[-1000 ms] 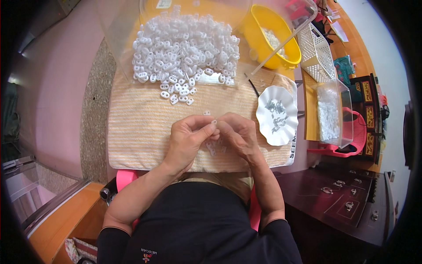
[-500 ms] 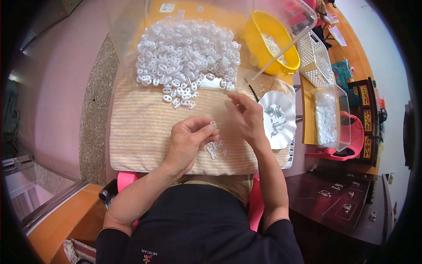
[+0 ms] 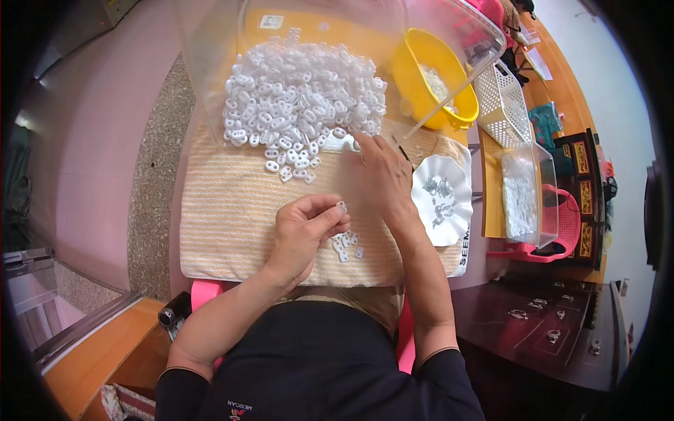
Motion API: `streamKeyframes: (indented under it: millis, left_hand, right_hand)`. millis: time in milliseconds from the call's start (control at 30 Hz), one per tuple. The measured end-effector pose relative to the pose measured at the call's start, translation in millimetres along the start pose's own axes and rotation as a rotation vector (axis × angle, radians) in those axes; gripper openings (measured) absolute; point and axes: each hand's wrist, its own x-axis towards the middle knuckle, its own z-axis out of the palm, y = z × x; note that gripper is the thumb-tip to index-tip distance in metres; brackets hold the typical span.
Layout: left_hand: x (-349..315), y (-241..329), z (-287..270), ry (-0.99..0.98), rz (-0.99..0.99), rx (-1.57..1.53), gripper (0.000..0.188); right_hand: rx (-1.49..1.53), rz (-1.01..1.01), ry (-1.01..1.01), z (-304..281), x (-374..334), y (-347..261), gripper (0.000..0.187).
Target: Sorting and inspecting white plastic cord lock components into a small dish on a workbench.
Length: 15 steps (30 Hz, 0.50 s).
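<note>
Between the thumb and fingertips of my left hand (image 3: 302, 228) is a small white two-hole plastic piece (image 3: 342, 206). My right hand (image 3: 390, 179) reaches forward, fingers stretched out at the front edge of a heap of similar white pieces (image 3: 302, 91). Its thumb side is smeared by motion, and nothing held shows in it. Several small white pieces (image 3: 344, 245) lie on the striped towel (image 3: 232, 217) beside my left hand. To the right of my right hand, a white fluted dish (image 3: 456, 179) holds small grey bits.
The heap lies in a clear plastic bin (image 3: 207, 84) open toward me. A yellow basin (image 3: 400, 63) with white pieces stands at its right. Near the dish is a thin dark tool (image 3: 402, 149). Farther right are a white perforated basket (image 3: 502, 105) and another clear bin (image 3: 544, 189).
My right hand has moved forward and slightly left, from beside the dish to the heap's front edge. My left hand keeps its pinch on the piece. The whole view has shifted slightly.
</note>
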Motion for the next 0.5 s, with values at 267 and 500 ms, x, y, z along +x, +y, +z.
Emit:
streamKeyframes:
  millis: [267,500]
  left_hand:
    - [0.6,1.1,-0.2,0.002,0.034,-0.017,0.017]
    - [0.0,2.2,0.5,-0.010,0.033,-0.023,0.015]
  right_hand:
    - [-0.069,-0.055,-0.118,1.2,16.4,-10.4,0.030]
    - [0.014,-0.196,0.023,13.0,5.2,7.9,0.019]
